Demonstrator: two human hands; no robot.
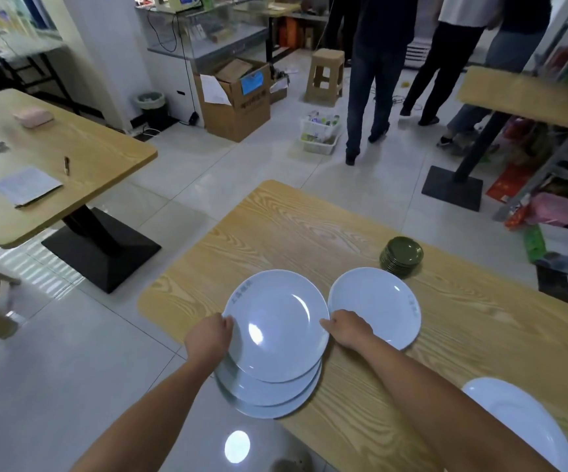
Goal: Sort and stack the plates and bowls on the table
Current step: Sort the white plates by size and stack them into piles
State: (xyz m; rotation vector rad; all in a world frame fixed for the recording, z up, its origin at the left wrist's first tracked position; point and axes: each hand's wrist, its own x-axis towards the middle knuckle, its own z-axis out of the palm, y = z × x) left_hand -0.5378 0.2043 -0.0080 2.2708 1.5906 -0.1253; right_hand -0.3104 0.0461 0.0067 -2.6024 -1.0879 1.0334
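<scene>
A white plate point(277, 323) sits on top of a loose stack of white plates point(269, 393) at the near left edge of the wooden table point(309, 233). My left hand point(211, 337) grips the top plate's left rim. My right hand point(349, 328) grips its right rim and lies over a single white plate point(383, 301) beside the stack. A stack of small dark green dishes point(401, 255) stands farther back on the right. More white plates point(514, 420) lie at the near right corner, partly cut off by the frame.
Another wooden table point(81, 144) with papers, a pen and a pink case stands to the left across a tiled aisle. Several people stand beyond the table near a stool, a cardboard box point(238, 103) and a white basket point(320, 134). Shelves line the right side.
</scene>
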